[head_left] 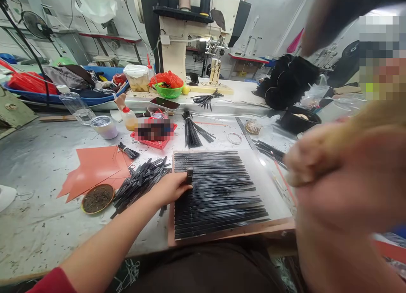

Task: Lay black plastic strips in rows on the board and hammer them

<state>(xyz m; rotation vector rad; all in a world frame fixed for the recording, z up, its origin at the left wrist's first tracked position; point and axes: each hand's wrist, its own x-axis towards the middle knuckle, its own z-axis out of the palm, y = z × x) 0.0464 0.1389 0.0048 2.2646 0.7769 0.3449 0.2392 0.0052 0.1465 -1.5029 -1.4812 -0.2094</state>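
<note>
My left hand (171, 187) rests at the left edge of a panel of black strips (218, 191), its fingers closed round a small dark cylindrical piece (189, 176). The strips lie side by side on a pinkish-brown backing board (231, 234). Large and blurred, my right hand (342, 170) is raised close to the camera at the right; what its fingers hold, if anything, cannot be made out. A blurred dark shape crosses the upper right. Loose black strips (139, 185) are heaped left of the panel.
Behind stands a sewing machine (174, 52). Orange sheets (95, 166), a round dish (98, 198), a red tray (154, 143), a bottle (74, 105) and a lidded jar (104, 128) lie left and centre. A metal ruler (245, 132) and black bowl (298, 120) are right.
</note>
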